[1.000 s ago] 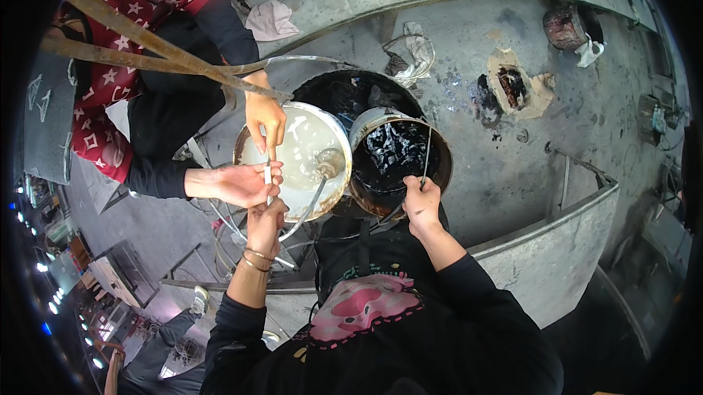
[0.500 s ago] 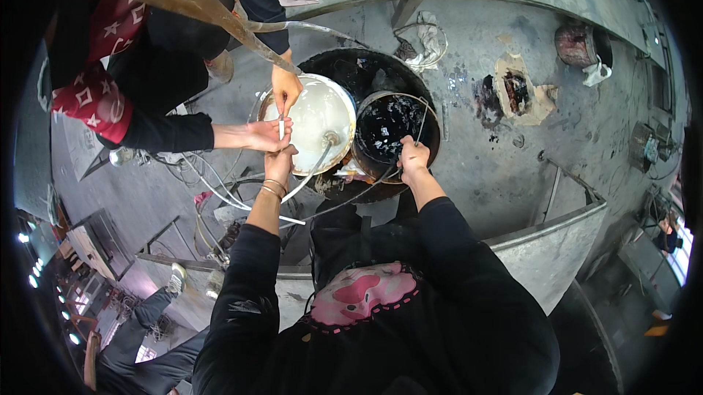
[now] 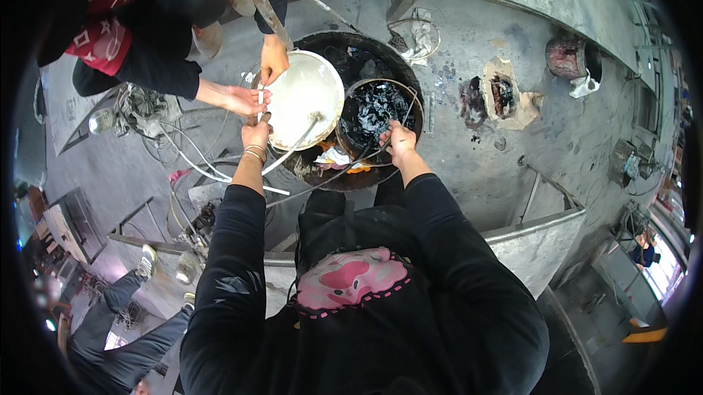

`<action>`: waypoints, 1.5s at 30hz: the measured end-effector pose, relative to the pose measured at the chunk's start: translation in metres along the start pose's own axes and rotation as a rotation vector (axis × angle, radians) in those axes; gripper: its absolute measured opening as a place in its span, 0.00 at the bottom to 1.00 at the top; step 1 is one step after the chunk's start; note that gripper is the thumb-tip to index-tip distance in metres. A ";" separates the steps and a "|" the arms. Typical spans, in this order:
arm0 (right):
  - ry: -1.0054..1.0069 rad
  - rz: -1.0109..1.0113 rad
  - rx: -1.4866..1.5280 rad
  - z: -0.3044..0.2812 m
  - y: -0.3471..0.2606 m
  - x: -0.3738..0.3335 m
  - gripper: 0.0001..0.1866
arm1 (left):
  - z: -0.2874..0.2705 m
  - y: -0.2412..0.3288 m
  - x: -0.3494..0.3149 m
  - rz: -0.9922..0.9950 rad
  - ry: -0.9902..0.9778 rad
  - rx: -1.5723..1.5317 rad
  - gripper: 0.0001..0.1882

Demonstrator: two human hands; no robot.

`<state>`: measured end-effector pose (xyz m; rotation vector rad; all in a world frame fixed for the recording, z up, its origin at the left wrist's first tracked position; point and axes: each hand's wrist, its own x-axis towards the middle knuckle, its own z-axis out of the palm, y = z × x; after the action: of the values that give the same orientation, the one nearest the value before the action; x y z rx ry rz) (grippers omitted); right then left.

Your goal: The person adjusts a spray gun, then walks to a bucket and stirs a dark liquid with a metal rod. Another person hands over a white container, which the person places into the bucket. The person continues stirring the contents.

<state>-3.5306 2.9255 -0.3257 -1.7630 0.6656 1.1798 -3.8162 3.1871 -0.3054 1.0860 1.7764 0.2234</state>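
A white bucket [image 3: 333, 84] of pale liquid stands beside a smaller dark bucket [image 3: 419, 113] holding glossy black liquid. My left hand [image 3: 256, 135] is closed at the white bucket's near left rim; its exact hold is partly hidden. My right hand [image 3: 399, 140] grips the thin wire handle [image 3: 408, 111] of the dark bucket. A co-worker's hand [image 3: 274, 62] and other hand [image 3: 242, 101] meet at a small white stick-like piece [image 3: 261, 96] by the white bucket's edge. A pale hose [image 3: 296, 147] runs out of the white bucket past my left wrist.
Both buckets sit in a large black round tub [image 3: 333, 42] with crumpled paper [image 3: 333, 156] inside. Tangled hoses [image 3: 192, 157] lie at left. A stained bucket [image 3: 567, 58] lies far right, near a smeared cardboard piece [image 3: 521, 102]. A metal-edged panel [image 3: 527, 237] crosses in front of me.
The whole view has shifted, so the buckets and hands appear farther left and higher. Ripples now show on the black liquid. Both my hands keep their holds.
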 end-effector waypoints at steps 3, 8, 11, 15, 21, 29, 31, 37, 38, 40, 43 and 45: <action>0.214 -0.143 -0.564 -0.031 0.000 0.009 0.24 | -0.011 -0.032 -0.004 0.049 0.211 0.190 0.29; 0.204 -0.429 -0.830 -0.116 0.005 -0.010 0.29 | -0.042 -0.106 -0.050 0.213 0.330 0.414 0.26; 0.278 -0.416 -0.915 -0.170 0.026 -0.035 0.26 | -0.062 -0.150 -0.104 0.116 0.187 0.462 0.17; 0.378 -0.171 -0.993 -0.232 0.049 -0.038 0.26 | -0.072 -0.194 -0.168 -0.058 -0.001 0.541 0.13; 0.246 -0.180 -1.079 -0.291 0.050 0.042 0.26 | -0.044 -0.223 -0.226 -0.356 0.049 0.229 0.15; -0.222 -0.462 -1.044 -0.242 -0.106 0.071 0.17 | 0.049 -0.250 -0.337 -0.163 0.382 0.169 0.22; -0.249 -0.434 -0.946 -0.232 -0.122 0.040 0.20 | 0.055 -0.270 -0.348 -0.292 0.307 0.171 0.23; 0.063 -0.325 -1.032 -0.293 -0.074 -0.051 0.25 | 0.025 -0.304 -0.323 -0.647 -0.136 -0.306 0.14; 0.094 -0.323 -1.135 -0.312 -0.063 -0.067 0.25 | 0.022 -0.304 -0.315 -0.626 -0.156 -0.313 0.14; 0.179 -0.229 -1.190 -0.330 -0.038 -0.090 0.25 | 0.009 -0.302 -0.294 -0.585 -0.171 -0.261 0.14; 0.211 -0.131 -1.188 -0.366 -0.013 -0.117 0.26 | -0.005 -0.283 -0.272 -0.537 -0.178 -0.196 0.13; 0.217 -0.075 -1.182 -0.386 -0.008 -0.120 0.26 | -0.005 -0.261 -0.260 -0.521 -0.175 -0.124 0.13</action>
<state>-3.4032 2.5826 -0.1537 -2.8716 -0.0749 1.4609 -3.9435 2.8416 -0.2863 0.5114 1.7934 -0.0786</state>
